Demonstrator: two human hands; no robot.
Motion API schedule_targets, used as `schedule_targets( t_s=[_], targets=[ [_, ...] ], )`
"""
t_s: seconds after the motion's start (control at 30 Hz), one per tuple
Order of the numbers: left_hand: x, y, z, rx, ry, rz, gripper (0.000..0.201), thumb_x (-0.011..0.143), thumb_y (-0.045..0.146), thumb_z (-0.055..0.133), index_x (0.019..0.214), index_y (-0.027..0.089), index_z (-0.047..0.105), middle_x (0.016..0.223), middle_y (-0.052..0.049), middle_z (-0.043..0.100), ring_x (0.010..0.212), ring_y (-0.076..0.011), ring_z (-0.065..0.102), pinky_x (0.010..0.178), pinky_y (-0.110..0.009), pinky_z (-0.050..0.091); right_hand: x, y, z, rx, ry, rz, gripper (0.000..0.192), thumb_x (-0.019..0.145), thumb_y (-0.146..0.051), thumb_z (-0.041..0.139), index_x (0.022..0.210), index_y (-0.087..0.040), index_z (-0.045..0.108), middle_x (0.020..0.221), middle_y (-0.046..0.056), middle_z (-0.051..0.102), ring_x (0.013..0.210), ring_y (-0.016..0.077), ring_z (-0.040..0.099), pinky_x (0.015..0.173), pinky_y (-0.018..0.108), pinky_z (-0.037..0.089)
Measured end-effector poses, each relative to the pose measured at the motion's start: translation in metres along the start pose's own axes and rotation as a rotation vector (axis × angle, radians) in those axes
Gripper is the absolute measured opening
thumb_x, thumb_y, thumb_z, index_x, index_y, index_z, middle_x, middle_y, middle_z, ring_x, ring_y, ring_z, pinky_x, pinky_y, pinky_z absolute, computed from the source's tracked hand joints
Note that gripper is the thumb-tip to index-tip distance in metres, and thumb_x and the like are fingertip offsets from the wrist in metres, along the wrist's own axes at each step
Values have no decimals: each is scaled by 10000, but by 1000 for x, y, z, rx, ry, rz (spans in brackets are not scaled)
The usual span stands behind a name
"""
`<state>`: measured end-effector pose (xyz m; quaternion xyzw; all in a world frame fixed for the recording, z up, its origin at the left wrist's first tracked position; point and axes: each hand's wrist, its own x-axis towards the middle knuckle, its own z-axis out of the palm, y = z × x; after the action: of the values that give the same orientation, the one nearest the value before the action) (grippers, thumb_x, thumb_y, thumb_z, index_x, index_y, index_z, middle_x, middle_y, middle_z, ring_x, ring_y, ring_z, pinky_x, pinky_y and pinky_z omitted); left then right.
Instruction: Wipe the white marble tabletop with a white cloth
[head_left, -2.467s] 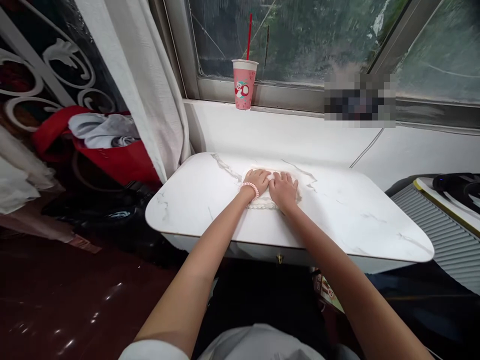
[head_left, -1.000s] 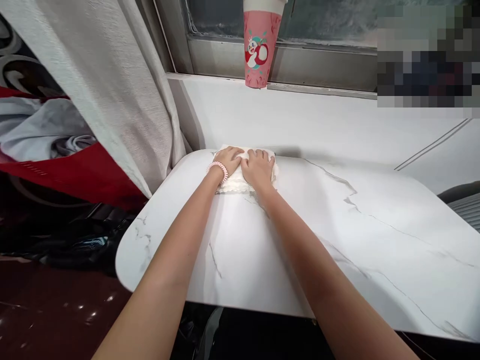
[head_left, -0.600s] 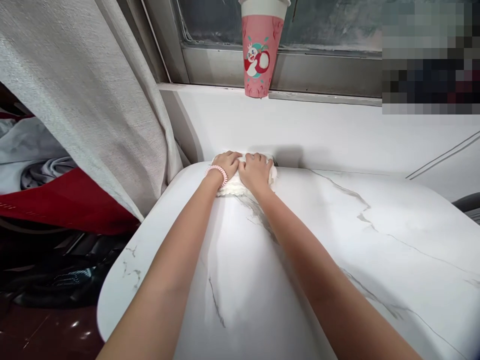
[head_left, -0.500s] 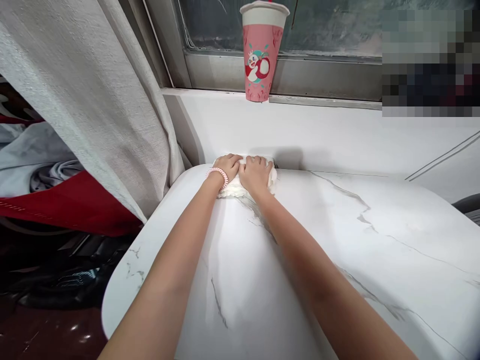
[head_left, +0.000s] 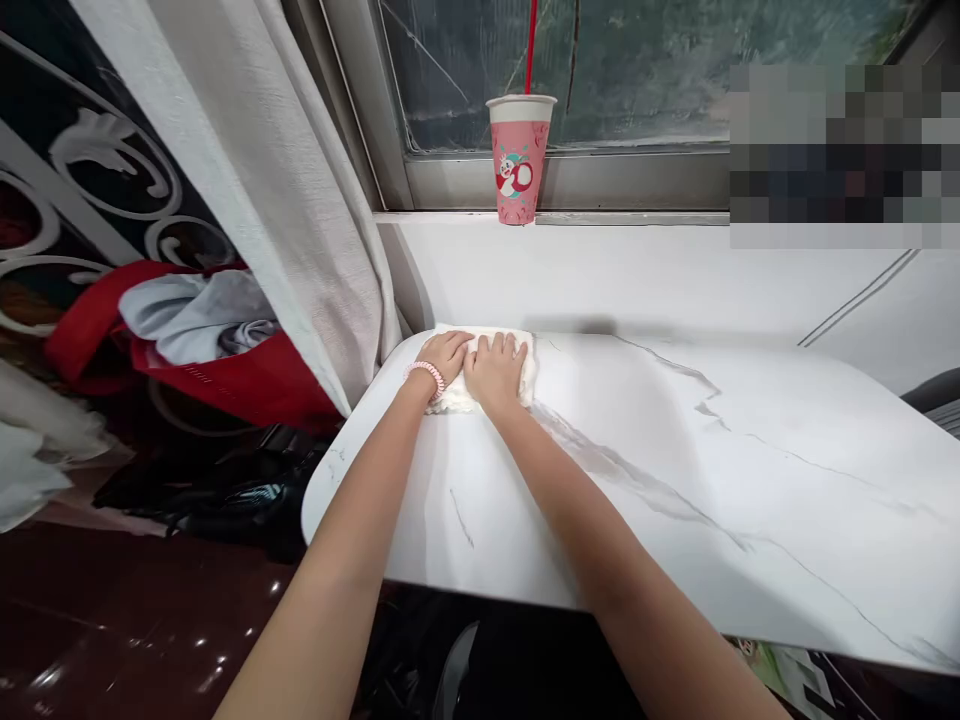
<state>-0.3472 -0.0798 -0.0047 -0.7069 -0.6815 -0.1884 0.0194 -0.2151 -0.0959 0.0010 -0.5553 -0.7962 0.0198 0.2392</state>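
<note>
Both of my hands lie flat on a white cloth (head_left: 526, 372) at the far left end of a white marble-patterned table (head_left: 622, 420). My left hand (head_left: 447, 358) covers the cloth's left part, fingers stretched out toward the right; a pink coiled band (head_left: 427, 372) circles that wrist. Beside it, my right hand (head_left: 496, 370) presses down with its fingers spread and pointing away from me. The palms hide much of the cloth, whose frayed near edge shows below them.
A pink paper cup (head_left: 520, 175) with a red straw stands on the window ledge (head_left: 637, 217) behind the table. A pale curtain (head_left: 315, 180) hangs at the left. Past it, a red bag (head_left: 217, 385) holds grey cloth. The table's rounded edge is on the left.
My view has shifted, so more floor and window show. The cloth now lies flatter and spread wider under my hands, which stay at the table's far end.
</note>
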Motion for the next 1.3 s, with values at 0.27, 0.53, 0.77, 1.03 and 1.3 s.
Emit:
schedule_targets(
  t_s=[0.27,0.53,0.77,1.03,1.3],
  targets=[
    [-70,18,-25,8,-30,7,442,928,207,325,1266,202,610,1344,-52,621,1258,-200,535,1124,-362,364,-73,-19,-27,36,-5,0,502,975,-287,279,1347,-67,533,1464,226,466,1416,362,316,1155,567,147],
    [-144,27,-40,8,-10,2,445,931,245,331,1282,212,603,1360,-48,611,1267,-214,526,1119,-375,365,-143,-40,-51,44,-68,-2,522,974,-303,271,1380,-79,510,1503,216,423,1433,370,288,1150,608,132],
    [-193,20,-62,-18,-26,8,455,919,255,335,1279,193,606,1360,-51,612,1280,-200,514,1133,-355,355,-180,-68,-62,45,-118,-27,535,974,-315,277,1393,-71,502,1505,228,418,1429,395,287,1133,657,127],
    [-218,-2,-80,14,-32,-81,476,919,267,325,1294,170,600,1380,-69,595,1295,-199,505,1136,-336,346,-187,-101,-56,42,-135,-92,560,974,-342,286,1418,-56,473,1496,251,416,1417,422,297,1113,677,134],
    [-169,-11,-71,46,-99,-105,473,909,230,342,1321,204,573,1405,-53,573,1310,-218,492,1138,-369,345,-142,-89,-39,32,-126,-70,517,969,-337,306,1384,-107,510,1470,225,454,1403,397,323,1105,659,175]
  ],
)
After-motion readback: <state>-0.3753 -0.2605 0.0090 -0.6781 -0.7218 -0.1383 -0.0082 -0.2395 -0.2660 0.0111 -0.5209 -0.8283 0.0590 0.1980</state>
